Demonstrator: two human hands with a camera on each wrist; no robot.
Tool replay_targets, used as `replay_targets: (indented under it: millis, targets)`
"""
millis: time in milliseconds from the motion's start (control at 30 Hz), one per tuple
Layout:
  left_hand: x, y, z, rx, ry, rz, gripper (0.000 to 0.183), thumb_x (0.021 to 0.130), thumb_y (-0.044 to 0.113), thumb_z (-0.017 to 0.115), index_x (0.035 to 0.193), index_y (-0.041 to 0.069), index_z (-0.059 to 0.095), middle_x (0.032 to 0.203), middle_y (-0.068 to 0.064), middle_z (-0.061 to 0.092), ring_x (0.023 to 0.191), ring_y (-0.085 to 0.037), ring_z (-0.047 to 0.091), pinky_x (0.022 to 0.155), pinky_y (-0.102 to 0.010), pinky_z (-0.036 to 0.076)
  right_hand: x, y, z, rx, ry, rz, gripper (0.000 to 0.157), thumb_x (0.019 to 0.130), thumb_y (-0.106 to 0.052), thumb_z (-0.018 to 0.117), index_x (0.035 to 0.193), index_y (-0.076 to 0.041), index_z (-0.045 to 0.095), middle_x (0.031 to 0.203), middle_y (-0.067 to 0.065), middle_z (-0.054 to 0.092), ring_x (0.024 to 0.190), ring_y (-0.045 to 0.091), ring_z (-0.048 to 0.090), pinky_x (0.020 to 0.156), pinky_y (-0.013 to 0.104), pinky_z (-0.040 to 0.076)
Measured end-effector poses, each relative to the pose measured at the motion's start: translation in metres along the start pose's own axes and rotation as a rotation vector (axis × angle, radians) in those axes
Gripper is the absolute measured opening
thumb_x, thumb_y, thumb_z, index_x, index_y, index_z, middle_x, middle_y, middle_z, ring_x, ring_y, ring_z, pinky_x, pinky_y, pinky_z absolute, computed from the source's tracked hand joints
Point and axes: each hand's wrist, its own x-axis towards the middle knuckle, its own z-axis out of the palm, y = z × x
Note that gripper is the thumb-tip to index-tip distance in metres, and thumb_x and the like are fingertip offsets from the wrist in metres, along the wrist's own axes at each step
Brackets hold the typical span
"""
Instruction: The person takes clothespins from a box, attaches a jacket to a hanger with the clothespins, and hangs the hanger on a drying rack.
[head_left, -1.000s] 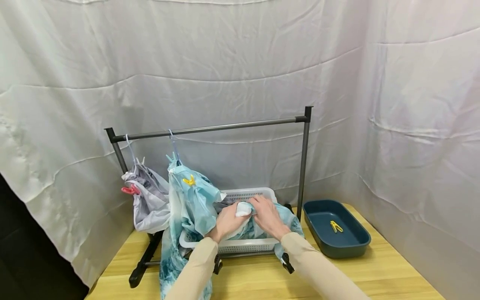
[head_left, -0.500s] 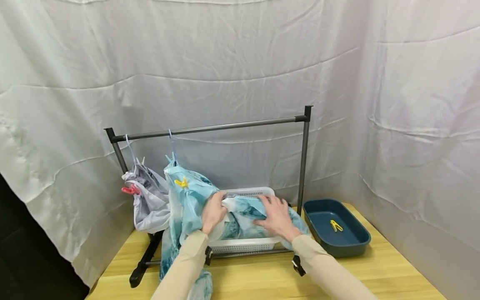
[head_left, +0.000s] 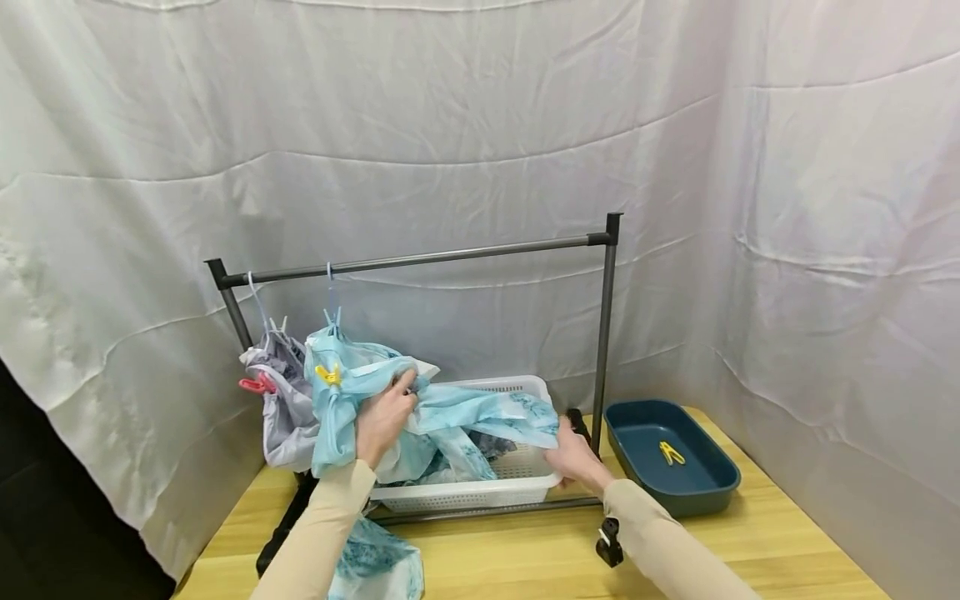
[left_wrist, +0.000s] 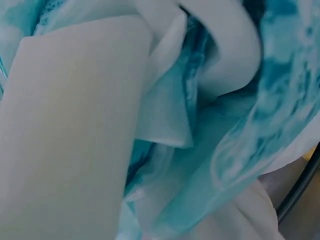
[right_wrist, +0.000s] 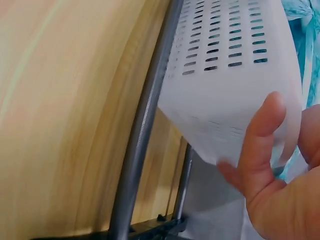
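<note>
A light-blue and white tie-dyed garment [head_left: 480, 408] hangs from a hanger [head_left: 331, 287] on the rack bar, and a strip of it stretches to the right over the white basket. My left hand [head_left: 384, 423] grips the cloth close to its hung part. At the strip's right end, my right hand [head_left: 576, 460] pinches the cloth beside the basket's corner. In the left wrist view a sleeve and folds of the garment [left_wrist: 235, 165] hide the hand. The right wrist view has my right hand [right_wrist: 270, 200] with its fingers beside the basket's wall. A yellow clothespin [head_left: 327, 375] clips the garment.
The white basket [head_left: 465, 497] holds more cloth and stands within the metal rack [head_left: 457, 252]. A grey-lilac garment [head_left: 288, 417] with a red clothespin [head_left: 258, 383] hangs at the left. To the right stands a dark blue basin [head_left: 697, 502] with a yellow clothespin [head_left: 671, 453].
My hands have moved apart, left hand leftward and right hand to the right, drawing the cloth out between them over the basket. The hung garment and its hanger have shifted left.
</note>
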Motion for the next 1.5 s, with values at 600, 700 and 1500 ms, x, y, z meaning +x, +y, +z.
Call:
replay_targets:
  millis: [600, 700, 1500]
  targets:
    - [0.002, -0.056, -0.033, 0.074, 0.101, -0.387, 0.022, 0.085, -0.010, 0.055, 0.068, -0.008, 0.068, 0.101, -0.020, 0.054, 0.084, -0.042, 0.046, 0.062, -0.048, 0.048, -0.002, 0.017, -0.028, 0.118, 0.134, -0.013, 0.048, 0.091, -0.004, 0.057, 0.137, 0.006, 0.045, 0.114, 0.031, 0.062, 0.059, 0.024, 0.065, 0.048, 0.041, 0.054]
    - [-0.005, -0.062, -0.035, 0.085, 0.119, -0.439, 0.023, 0.084, -0.009, 0.053, 0.067, -0.010, 0.067, 0.100, -0.022, 0.053, 0.083, -0.044, 0.047, 0.064, -0.050, 0.045, -0.003, 0.020, -0.035, 0.112, 0.155, -0.036, 0.046, 0.093, -0.005, 0.056, 0.137, 0.005, 0.044, 0.120, 0.033, 0.060, 0.059, 0.021, 0.064, 0.046, 0.036, 0.052]
    - [-0.021, 0.006, 0.001, -0.376, -0.874, -0.453, 0.123, 0.064, 0.040, 0.091, 0.159, 0.028, 0.014, 0.157, -0.026, 0.025, 0.121, -0.049, 0.053, 0.099, -0.061, 0.041, -0.003, 0.042, -0.046, 0.080, 0.115, 0.009, 0.053, 0.089, 0.001, 0.054, 0.140, 0.006, 0.040, 0.121, 0.035, 0.058, 0.062, 0.022, 0.066, 0.052, 0.043, 0.056]
